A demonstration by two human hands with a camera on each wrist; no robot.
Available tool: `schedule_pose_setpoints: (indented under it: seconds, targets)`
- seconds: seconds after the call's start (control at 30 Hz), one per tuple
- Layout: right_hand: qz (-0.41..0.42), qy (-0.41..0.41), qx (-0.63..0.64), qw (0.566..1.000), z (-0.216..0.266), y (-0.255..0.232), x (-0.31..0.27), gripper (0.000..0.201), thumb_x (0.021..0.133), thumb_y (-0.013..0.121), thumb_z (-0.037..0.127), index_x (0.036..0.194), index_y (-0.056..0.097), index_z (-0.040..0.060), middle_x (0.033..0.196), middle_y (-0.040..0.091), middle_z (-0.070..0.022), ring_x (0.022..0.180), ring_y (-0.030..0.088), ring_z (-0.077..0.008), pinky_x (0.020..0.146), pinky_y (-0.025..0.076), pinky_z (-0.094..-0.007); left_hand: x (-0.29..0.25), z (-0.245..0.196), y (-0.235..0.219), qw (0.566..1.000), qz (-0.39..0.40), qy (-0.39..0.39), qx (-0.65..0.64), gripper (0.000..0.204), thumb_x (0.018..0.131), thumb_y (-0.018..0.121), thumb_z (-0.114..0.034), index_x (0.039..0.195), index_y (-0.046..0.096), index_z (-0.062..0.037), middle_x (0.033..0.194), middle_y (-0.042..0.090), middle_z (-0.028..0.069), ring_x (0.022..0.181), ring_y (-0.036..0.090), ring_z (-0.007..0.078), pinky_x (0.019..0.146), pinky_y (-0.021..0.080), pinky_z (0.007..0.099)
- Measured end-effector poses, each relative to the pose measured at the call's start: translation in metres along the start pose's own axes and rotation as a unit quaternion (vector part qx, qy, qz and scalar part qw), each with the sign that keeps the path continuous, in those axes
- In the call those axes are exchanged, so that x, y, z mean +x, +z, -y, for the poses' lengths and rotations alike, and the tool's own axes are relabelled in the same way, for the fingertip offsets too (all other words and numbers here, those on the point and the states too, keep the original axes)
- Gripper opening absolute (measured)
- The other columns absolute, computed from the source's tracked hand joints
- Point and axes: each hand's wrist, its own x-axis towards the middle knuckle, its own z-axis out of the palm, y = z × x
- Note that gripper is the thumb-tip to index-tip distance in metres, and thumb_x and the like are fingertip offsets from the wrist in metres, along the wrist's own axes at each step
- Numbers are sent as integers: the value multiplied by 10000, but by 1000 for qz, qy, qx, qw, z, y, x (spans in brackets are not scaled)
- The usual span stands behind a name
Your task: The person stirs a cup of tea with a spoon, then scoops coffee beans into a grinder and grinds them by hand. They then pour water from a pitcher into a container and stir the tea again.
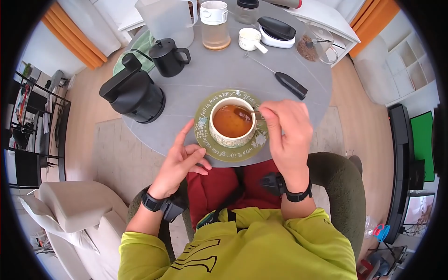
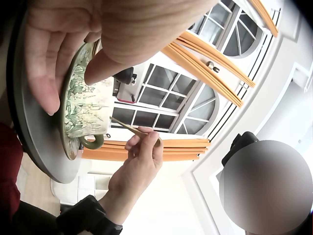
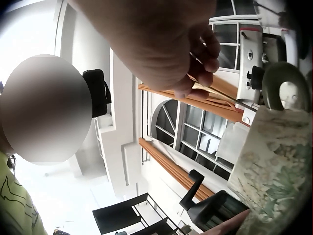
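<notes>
A floral cup [image 1: 232, 141] full of reddish-brown tea [image 1: 230, 123] stands on a green saucer [image 1: 203, 136] with white lettering, near the table's front edge. My right hand [image 1: 288, 133] pinches the handle of a spoon [image 2: 128, 128] between thumb and fingers, over the cup's right side. The spoon's bowl dips into the tea. To the left of the cup is my left hand [image 1: 179, 161], its fingers loosely extended at the saucer's edge. In the left wrist view those fingers lie beside the saucer's rim. The cup's green handle [image 3: 274, 81] faces right, below the right hand.
A black electric appliance [image 1: 133, 95] and a lidded black pot [image 1: 168, 58] stand at left. A handheld frother [image 1: 291, 85] lies at right. Along the back are a clear pitcher [image 1: 163, 21], a glass jar [image 1: 215, 36], a small white cup [image 1: 249, 38] and a glass jug [image 1: 313, 44].
</notes>
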Motion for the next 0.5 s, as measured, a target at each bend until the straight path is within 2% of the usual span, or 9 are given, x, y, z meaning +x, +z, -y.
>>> schedule_pose_setpoints:
  seconds: [0.07, 0.17, 0.27, 0.37, 0.5]
  targets:
    - [8, 19, 5, 1000, 1, -3, -2, 33, 819, 642, 69, 835, 633, 42, 696, 584, -57, 657, 557, -240, 648, 377, -338, 0, 0, -1, 1000, 0, -2, 0, 681, 943, 516, -60, 1496, 123, -122, 896, 584, 99, 752, 649, 180, 649, 569, 280]
    - [16, 27, 82, 996, 3, -3, -3, 29, 841, 622, 63, 834, 632, 36, 698, 600, -62, 651, 562, -242, 649, 378, -333, 0, 0, -1, 1000, 3, -2, -2, 682, 944, 514, -60, 1498, 122, -127, 897, 587, 101, 754, 647, 179, 650, 568, 279]
    - [53, 34, 123, 990, 5, 1, -4, 48, 857, 616, 74, 848, 636, 32, 716, 614, -65, 659, 570, -243, 649, 382, -330, -1, 0, -2, 1000, 3, -5, -5, 677, 944, 512, -59, 1498, 129, -133, 906, 584, 103, 756, 646, 176, 655, 567, 277]
    - [76, 91, 156, 981, 5, 8, -3, 56, 852, 623, 80, 863, 647, 31, 715, 610, -69, 664, 571, -245, 659, 390, -327, 1, 0, -4, 1000, -4, -16, -10, 671, 945, 511, -58, 1497, 138, -136, 924, 578, 103, 765, 645, 175, 659, 565, 275]
    - [45, 69, 129, 988, -1, 11, -5, 55, 828, 649, 83, 861, 661, 40, 711, 602, -71, 664, 562, -245, 678, 400, -323, -2, 1, -4, 1000, 8, -14, -4, 664, 949, 512, -65, 1497, 141, -132, 942, 571, 97, 782, 643, 176, 662, 562, 273]
